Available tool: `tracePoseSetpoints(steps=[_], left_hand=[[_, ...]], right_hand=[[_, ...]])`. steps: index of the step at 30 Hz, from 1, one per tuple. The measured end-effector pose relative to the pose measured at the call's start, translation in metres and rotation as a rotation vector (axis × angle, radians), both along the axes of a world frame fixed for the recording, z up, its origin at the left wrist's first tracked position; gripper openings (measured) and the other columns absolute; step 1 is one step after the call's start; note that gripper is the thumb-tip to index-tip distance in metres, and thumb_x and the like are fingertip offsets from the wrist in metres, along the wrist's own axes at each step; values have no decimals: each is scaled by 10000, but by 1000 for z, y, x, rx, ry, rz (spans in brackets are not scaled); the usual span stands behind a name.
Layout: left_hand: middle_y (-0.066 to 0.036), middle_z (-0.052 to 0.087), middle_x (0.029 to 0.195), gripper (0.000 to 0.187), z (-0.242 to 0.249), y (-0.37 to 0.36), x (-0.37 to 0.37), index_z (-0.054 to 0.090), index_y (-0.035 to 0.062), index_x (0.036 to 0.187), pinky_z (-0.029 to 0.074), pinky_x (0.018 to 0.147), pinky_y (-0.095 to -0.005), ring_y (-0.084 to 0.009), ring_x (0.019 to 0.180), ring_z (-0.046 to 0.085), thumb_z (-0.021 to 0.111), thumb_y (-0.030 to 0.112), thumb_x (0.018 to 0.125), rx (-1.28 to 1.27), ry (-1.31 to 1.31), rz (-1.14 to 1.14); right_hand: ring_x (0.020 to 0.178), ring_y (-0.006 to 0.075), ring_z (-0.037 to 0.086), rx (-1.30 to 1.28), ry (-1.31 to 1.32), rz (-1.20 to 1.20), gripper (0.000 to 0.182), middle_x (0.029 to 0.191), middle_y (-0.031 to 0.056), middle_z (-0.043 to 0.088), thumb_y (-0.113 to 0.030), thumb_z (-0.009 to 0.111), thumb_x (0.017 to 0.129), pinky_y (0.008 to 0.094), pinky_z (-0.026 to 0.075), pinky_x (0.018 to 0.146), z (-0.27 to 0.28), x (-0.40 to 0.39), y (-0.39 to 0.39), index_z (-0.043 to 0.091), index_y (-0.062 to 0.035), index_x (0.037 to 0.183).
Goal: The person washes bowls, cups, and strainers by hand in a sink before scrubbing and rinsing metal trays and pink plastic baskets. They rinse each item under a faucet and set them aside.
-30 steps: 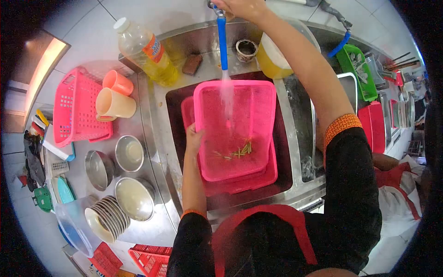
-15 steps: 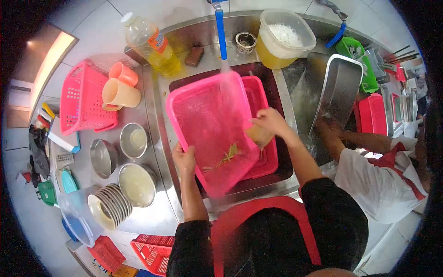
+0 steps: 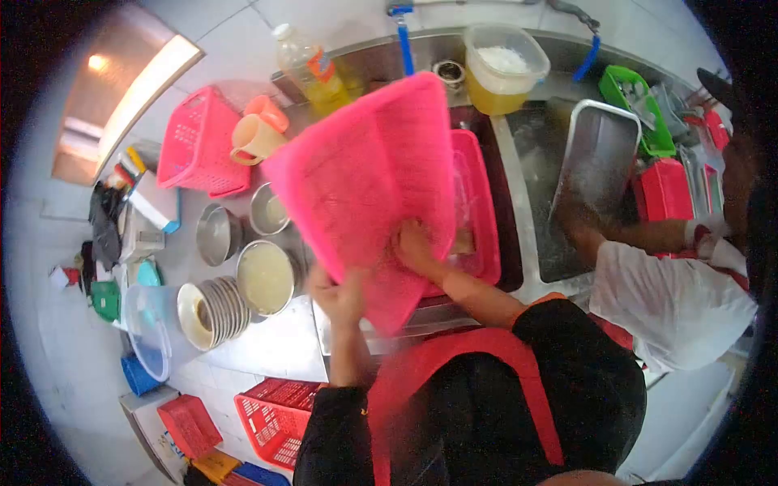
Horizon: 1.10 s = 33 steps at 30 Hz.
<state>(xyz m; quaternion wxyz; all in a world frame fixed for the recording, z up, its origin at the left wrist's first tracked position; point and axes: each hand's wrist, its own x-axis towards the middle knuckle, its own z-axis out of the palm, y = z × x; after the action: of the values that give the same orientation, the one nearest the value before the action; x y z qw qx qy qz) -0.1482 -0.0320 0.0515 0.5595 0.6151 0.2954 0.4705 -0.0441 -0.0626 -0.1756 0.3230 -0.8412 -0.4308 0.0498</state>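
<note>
My left hand (image 3: pixel 339 298), blurred, grips the lower left rim of a pink plastic tub (image 3: pixel 365 178), which is tilted up over the sink. Inside the tub, my right hand (image 3: pixel 413 245) presses its gathered fingers against the wall; anything between them is hidden. A second pink tub (image 3: pixel 478 202) sits in the sink behind the first. In it lies a brownish sponge-like piece (image 3: pixel 463 241), apart from my right hand.
Left of the sink stand metal bowls (image 3: pixel 267 278), stacked plates (image 3: pixel 225 312) and a pink basket (image 3: pixel 207 142). A bottle (image 3: pixel 320 77) and a container of yellow liquid (image 3: pixel 502 73) line the back. At right, a co-worker's arms reach to a metal pan (image 3: pixel 604 154).
The tub has risen and tilted toward the left. My right hand has left the sponge-like piece and moved into the tub, where green scraps lay. The view has shifted.
</note>
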Motion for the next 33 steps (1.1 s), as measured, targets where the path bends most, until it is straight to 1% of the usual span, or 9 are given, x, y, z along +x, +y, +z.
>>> tracePoseSetpoints(steps=[2, 9, 12, 14, 19, 27, 29, 32, 33], left_hand=[[-65, 499, 552, 103, -11, -12, -4, 553, 28, 681, 364, 454, -251, -162, 473, 470, 519, 10, 586, 410, 181, 20], [-82, 443, 514, 69, 2, -31, 1, 496, 34, 597, 355, 456, -303, -235, 460, 455, 538, 40, 542, 504, 256, -28], [-71, 453, 523, 58, -3, -24, -1, 510, 33, 587, 359, 461, -300, -223, 461, 446, 544, 32, 540, 414, 51, 110], [-74, 461, 529, 66, 9, -24, -6, 517, 34, 596, 362, 464, -303, -221, 464, 452, 549, 37, 538, 377, 39, 79], [-27, 512, 580, 93, 14, -18, -23, 559, -4, 642, 364, 485, -242, -99, 528, 456, 520, 32, 567, 560, 138, 64], [-48, 400, 480, 94, 2, -14, -23, 435, 22, 531, 308, 424, -287, -131, 444, 406, 526, 13, 552, 283, -22, 290], [-29, 412, 496, 78, 14, -14, -26, 441, 20, 541, 306, 430, -278, -110, 468, 399, 515, 10, 563, 175, -135, 320], [-1, 447, 544, 38, 16, -12, -37, 465, 11, 580, 317, 456, -260, -88, 510, 399, 503, 9, 582, 112, -210, 345], [8, 470, 574, 28, 13, -10, -43, 483, 4, 610, 331, 474, -252, -86, 528, 405, 501, 10, 589, 164, -176, 356]], right_hand=[[816, 398, 462, -93, 136, -114, 342, 882, 267, 493, -252, 404, 802, 451, 367, 737, -28, 0, 10, 470, 73, 883], [843, 398, 462, 130, 621, -213, 294, 873, 259, 486, -197, 416, 798, 434, 356, 751, 27, -13, 3, 438, 72, 915], [910, 341, 464, 292, 385, 48, 251, 982, 237, 487, -128, 389, 799, 431, 345, 805, 69, -45, -9, 478, 15, 984], [897, 322, 474, 217, 778, 278, 262, 971, 212, 506, -162, 377, 826, 379, 355, 809, 96, -62, -11, 460, 25, 991], [895, 298, 484, 550, 942, 591, 280, 956, 187, 509, -169, 425, 803, 365, 373, 785, 146, -77, -15, 452, -5, 1029], [971, 239, 447, 309, 826, 723, 441, 1037, 128, 461, -122, 518, 737, 358, 351, 844, 28, -57, -12, 393, -54, 1154], [864, 259, 509, 50, -85, 844, 270, 976, 157, 530, -175, 392, 820, 375, 386, 758, 99, -55, -31, 485, -35, 1031], [844, 270, 507, 133, 56, 875, 266, 983, 171, 526, -187, 371, 834, 390, 391, 749, 101, -66, -20, 511, -16, 982], [874, 306, 489, 181, 498, 921, 303, 974, 186, 511, -158, 418, 779, 380, 378, 783, 119, -76, -15, 473, -2, 1033]])
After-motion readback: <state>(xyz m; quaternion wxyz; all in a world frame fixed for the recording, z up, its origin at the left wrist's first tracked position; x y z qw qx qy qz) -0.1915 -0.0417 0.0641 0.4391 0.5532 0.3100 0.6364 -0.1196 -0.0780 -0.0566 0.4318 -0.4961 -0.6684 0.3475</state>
